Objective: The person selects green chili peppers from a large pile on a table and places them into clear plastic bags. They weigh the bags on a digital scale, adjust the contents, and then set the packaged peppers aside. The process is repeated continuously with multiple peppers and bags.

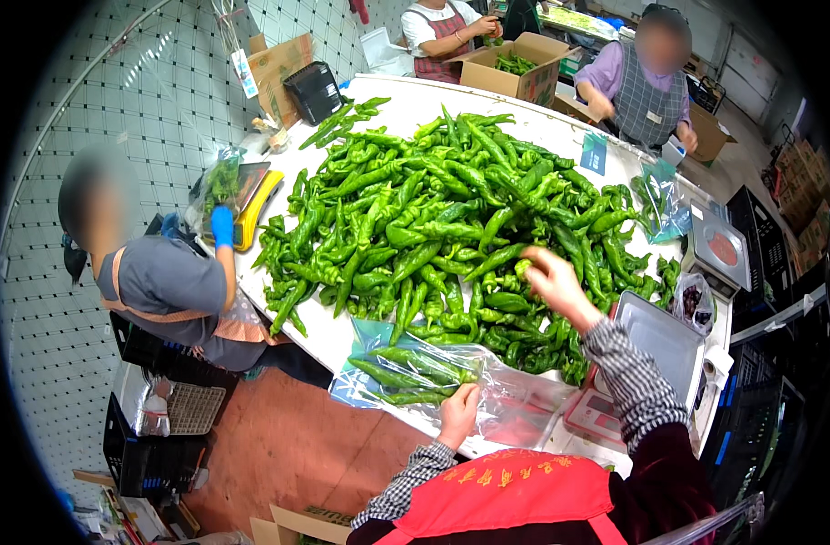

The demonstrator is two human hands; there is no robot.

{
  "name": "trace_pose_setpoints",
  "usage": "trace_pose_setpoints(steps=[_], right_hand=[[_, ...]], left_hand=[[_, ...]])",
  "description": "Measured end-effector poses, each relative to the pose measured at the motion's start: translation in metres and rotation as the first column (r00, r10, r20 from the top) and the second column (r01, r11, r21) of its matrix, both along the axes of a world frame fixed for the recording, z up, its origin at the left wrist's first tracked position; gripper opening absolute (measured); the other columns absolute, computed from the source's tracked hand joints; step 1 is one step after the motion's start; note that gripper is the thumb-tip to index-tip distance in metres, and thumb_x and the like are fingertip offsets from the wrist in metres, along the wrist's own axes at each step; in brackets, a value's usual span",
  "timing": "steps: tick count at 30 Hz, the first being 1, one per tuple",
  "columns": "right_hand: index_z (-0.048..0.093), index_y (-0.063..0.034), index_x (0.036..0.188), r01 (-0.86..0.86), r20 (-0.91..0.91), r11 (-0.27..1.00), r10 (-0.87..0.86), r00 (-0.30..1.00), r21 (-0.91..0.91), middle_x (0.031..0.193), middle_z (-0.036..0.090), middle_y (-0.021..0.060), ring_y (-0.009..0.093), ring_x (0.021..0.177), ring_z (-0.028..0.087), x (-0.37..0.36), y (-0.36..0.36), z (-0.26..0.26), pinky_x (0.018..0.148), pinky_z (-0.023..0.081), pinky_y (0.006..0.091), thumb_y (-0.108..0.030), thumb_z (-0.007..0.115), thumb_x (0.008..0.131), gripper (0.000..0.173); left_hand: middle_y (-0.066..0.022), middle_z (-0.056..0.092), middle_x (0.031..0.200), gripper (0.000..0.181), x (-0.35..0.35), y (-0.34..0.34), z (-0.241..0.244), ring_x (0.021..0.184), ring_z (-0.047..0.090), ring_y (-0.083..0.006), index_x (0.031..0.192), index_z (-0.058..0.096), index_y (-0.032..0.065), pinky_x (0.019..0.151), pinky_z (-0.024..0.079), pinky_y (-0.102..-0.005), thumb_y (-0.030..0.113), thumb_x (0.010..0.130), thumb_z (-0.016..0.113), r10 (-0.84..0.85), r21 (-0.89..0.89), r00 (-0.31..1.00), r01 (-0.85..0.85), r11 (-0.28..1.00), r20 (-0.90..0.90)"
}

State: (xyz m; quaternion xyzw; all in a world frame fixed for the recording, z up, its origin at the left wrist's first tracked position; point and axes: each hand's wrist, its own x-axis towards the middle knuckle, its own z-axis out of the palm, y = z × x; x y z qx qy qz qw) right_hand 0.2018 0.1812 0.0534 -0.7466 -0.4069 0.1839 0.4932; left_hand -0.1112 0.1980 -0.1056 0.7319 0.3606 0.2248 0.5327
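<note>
A large heap of long green peppers (415, 225) covers much of the white table (415, 430). My left hand (460, 412) is closed on the edge of a clear plastic bag (517, 398) near the table's front edge. Several green peppers (415, 371) lie inside that bag, at its printed end. Over the right part of the heap is my right hand (554, 281), its fingertips at the pale green stem end of a pepper (523, 267). Whether the fingers grip this pepper firmly, I cannot tell.
To the right stand a scale with a grey metal tray (662, 344) and another scale (720, 246). A co-worker's blue-gloved hand (222, 227) is by a yellow scale (259, 211) at left. Two more people stand beyond the table, near a cardboard box (513, 68).
</note>
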Motion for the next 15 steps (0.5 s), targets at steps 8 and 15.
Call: trace_pose_setpoints(steps=[8, 15], right_hand=[[0.06, -0.0048, 0.133, 0.307, 0.773, 0.951, -0.218, 0.596, 0.031, 0.141, 0.056, 0.0182, 0.04, 0.133, 0.049, 0.093, 0.08, -0.012, 0.11, 0.043, 0.0472, -0.01, 0.077, 0.083, 0.053], [0.065, -0.0042, 0.119, -0.174, 0.693, 0.98, 0.06, 0.719, 0.096, 0.12, 0.067, 0.0139, 0.036, 0.111, 0.062, 0.016, 0.073, -0.018, 0.098, 0.051, 0.0448, -0.006, 0.079, 0.079, 0.043]], left_hand=[[-0.0165, 0.07, 0.077, 0.019, 0.0, 0.003, -0.001, 0.067, 0.072, -0.0284, 0.108, 0.073, 0.0068, 0.061, 0.053, -0.037, 0.022, 0.1, 0.065, -0.025, -0.034, 1.0, 0.026, 0.999, 0.001], [-0.0138, 0.07, 0.074, 0.015, 0.0, 0.004, -0.003, 0.063, 0.07, -0.0178, 0.107, 0.074, 0.0069, 0.058, 0.052, -0.0326, 0.018, 0.1, 0.067, -0.012, -0.038, 0.999, 0.013, 0.999, 0.039]])
